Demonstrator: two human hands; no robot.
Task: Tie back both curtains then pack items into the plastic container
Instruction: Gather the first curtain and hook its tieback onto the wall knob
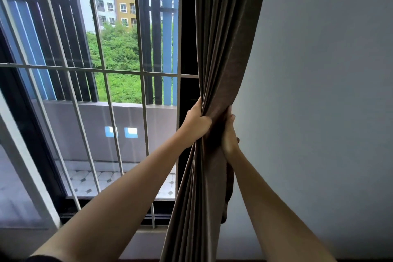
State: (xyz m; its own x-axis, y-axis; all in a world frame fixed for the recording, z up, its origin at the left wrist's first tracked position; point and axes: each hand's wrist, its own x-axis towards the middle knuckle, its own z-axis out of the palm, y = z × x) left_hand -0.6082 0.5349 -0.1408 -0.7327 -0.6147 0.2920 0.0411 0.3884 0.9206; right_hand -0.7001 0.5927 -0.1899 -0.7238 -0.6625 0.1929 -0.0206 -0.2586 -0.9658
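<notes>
A brown curtain [223, 34] hangs at the right side of the window, gathered into a tight bundle at mid height. My left hand [196, 122] grips the bundle from the left, fingers wrapped into the folds. On the bundle's right side, my right hand [228, 134] presses against the cloth, fingers partly hidden behind it. A dark strip, maybe a tieback [228, 189], dangles below my right hand behind the curtain. Neither the other curtain nor the plastic container is in view.
The window [119, 83] has white metal bars and a dark frame, with a balcony and buildings beyond. A plain grey wall [319, 112] fills the right side. A window sill [146, 232] runs below.
</notes>
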